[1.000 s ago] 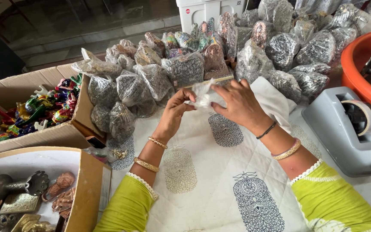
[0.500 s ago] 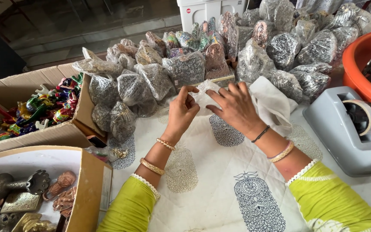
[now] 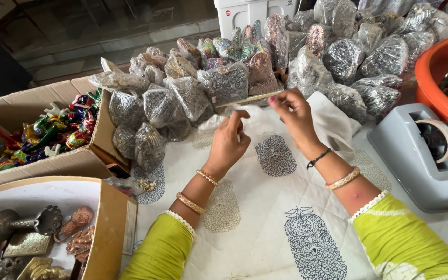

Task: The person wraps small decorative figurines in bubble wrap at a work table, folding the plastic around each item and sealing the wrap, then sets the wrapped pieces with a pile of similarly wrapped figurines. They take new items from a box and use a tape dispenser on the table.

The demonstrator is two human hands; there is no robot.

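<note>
My left hand is half curled, fingertips pinching the edge of a thin clear plastic bag that lies crumpled on the table; my right hand is raised just beside it, thumb and forefinger closed on a strip of clear tape that stretches out to the left, towards the packed bags; the bag sits between my two hands, on a white cloth printed with dark block motifs; behind it a heap of filled plastic pouches runs across the far side of the table; to my right stands a grey tape dispenser, with an orange tub beyond it; to my left, an open cardboard box of colourful painted figurines, and nearer me another box holding brass-coloured metal pieces.
</note>
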